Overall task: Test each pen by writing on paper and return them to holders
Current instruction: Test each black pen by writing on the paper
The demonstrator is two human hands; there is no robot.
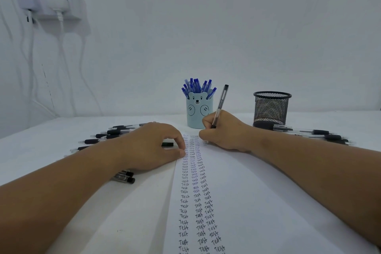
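Note:
My right hand (224, 132) grips a clear black-ink pen (221, 103), tip down on the white paper (237, 192) near its far end. The sheet carries three columns of the handwritten word "Test". My left hand (152, 146) rests on the paper's left edge with curled fingers, and a small black pen cap (167, 144) lies under its fingers. A light blue bear holder (197, 112) full of blue pens stands behind the paper. To its right stands a black mesh holder (271, 110), which looks empty.
Several black pens (107, 136) lie fanned on the table to the left, a few more (321, 135) to the right by the mesh holder. Two capped pens (124, 177) lie under my left wrist. A wall power strip with cables (49, 0) hangs upper left.

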